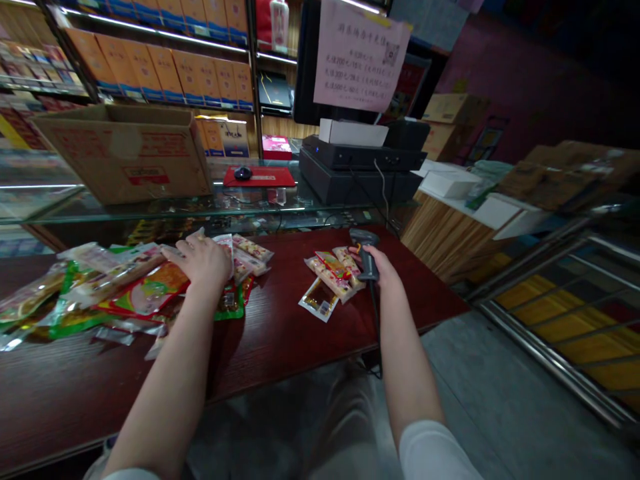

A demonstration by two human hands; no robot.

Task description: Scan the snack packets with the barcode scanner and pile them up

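Note:
My left hand (203, 260) rests on a heap of snack packets, its fingers stretched out and apart over the plastic wrappers. To its left lie a red packet with a picture (145, 290) and green-edged packets (75, 303); clear packets of pale bars (250, 253) lie just to its right. What its palm covers is hidden. My right hand (377, 263) is wrapped round the grip of a dark barcode scanner (369, 259), its head pointing up and left. Beside the scanner is a small pile of packets (334, 272), with a flat dark-filled packet (319, 299) in front.
A dark red table (285, 340) carries the packets. Behind it, a glass counter (260, 207) holds an open cardboard box (135, 160), a mouse (243, 173) and a black cash drawer (350, 177). The scanner's cable (375, 320) hangs over the front edge. Metal railing (550, 347) stands at right.

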